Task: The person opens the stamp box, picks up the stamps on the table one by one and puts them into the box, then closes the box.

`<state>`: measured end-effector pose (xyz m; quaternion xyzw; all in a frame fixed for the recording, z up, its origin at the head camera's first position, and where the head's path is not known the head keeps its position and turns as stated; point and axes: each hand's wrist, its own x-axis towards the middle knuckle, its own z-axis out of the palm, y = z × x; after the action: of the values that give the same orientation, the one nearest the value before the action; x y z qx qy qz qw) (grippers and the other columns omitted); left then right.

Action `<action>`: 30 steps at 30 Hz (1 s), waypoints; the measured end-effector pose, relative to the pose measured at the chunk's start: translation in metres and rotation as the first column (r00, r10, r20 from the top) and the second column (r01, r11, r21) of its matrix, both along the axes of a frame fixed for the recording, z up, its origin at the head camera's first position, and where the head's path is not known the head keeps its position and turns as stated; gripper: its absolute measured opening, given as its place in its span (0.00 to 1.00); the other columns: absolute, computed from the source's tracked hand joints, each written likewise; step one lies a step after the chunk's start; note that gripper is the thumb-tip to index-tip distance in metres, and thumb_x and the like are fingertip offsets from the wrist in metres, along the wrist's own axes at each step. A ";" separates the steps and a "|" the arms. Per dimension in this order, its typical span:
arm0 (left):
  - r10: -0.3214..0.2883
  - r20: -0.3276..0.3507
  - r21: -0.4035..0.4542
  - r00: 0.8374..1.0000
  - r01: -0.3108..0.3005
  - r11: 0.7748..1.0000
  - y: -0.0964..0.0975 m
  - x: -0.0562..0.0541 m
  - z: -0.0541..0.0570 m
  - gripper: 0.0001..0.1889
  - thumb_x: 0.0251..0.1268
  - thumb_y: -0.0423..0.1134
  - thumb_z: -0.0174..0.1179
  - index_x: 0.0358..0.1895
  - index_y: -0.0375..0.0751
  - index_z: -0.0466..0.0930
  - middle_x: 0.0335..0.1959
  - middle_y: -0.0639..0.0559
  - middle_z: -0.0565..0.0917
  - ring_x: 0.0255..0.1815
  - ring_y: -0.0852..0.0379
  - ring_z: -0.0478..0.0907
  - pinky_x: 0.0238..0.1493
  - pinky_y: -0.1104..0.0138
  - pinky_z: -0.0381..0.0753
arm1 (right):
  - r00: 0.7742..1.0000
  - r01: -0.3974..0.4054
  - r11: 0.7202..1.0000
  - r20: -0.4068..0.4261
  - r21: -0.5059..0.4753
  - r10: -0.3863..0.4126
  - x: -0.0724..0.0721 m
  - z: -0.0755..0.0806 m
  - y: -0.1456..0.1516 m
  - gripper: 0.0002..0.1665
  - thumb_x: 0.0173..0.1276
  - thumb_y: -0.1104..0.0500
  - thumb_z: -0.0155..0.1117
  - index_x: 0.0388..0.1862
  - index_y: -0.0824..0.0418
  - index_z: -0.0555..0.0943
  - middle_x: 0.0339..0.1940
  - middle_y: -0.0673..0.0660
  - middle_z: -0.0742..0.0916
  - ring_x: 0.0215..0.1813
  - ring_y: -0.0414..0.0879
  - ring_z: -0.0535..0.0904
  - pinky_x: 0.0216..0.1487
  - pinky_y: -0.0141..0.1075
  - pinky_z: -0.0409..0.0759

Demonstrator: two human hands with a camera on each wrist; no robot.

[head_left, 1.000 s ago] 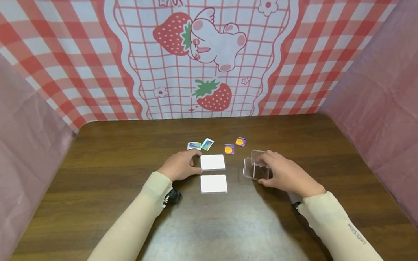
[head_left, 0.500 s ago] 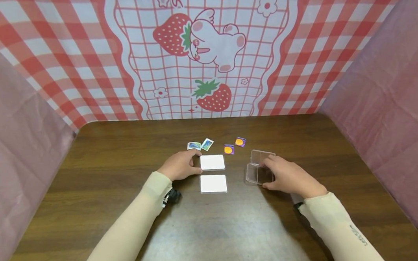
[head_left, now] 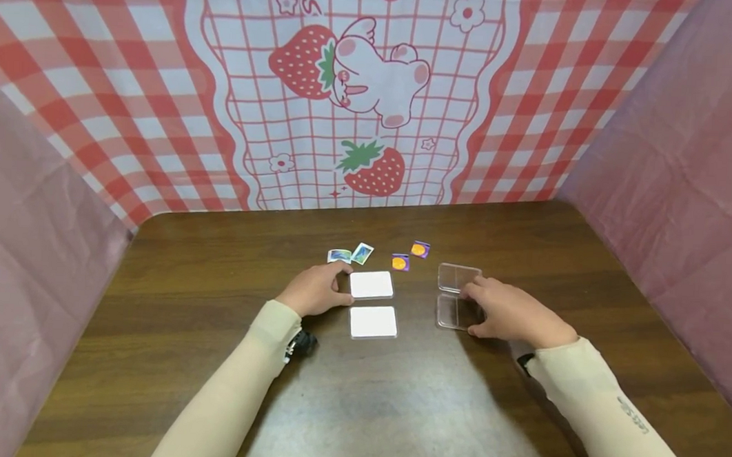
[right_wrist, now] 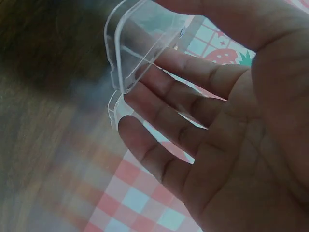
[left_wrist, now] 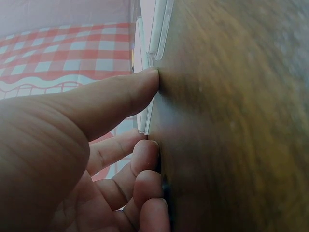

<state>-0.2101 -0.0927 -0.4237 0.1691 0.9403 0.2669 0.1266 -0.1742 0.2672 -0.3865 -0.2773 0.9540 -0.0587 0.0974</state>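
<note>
Purple squares [head_left: 400, 262] (beyond), left hand [head_left: 315, 290] around far white case [head_left: 371, 285], right hand [head_left: 513, 313] around near clear case [head_left: 448, 311].

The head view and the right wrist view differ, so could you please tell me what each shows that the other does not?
Only the head view shows the left hand, the two white-faced cases and the sleeve lettering.

Only the right wrist view shows the right palm and the inner sides of its fingers up close.

Both show the right hand at the clear case, the wooden table and the red-checked cloth.
</note>
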 end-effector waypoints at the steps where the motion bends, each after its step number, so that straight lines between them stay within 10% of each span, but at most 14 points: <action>1: 0.002 0.000 0.000 1.000 -0.002 1.000 0.000 0.000 0.000 0.30 0.66 0.50 0.71 0.69 0.48 0.75 0.35 0.53 0.80 0.35 0.56 0.76 0.41 0.59 0.76 | 1.000 -0.006 1.000 -0.002 0.001 0.006 0.000 0.000 0.000 0.32 0.54 0.55 0.84 0.55 0.64 0.81 0.45 0.58 0.82 0.46 0.53 0.81 0.47 0.52 0.82; 30: 0.002 -0.003 0.012 1.000 -0.002 1.000 0.000 0.000 0.000 0.30 0.66 0.49 0.71 0.69 0.48 0.76 0.34 0.53 0.80 0.34 0.56 0.76 0.40 0.59 0.76 | 0.997 0.035 0.999 0.070 0.009 -0.036 -0.002 0.009 -0.003 0.33 0.58 0.54 0.81 0.59 0.63 0.81 0.56 0.64 0.83 0.57 0.60 0.81 0.54 0.56 0.80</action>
<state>-0.2096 -0.0931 -0.4238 0.1693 0.9390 0.2725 0.1237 -0.1759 0.2644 -0.3778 -0.2577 0.9550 -0.0663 0.1307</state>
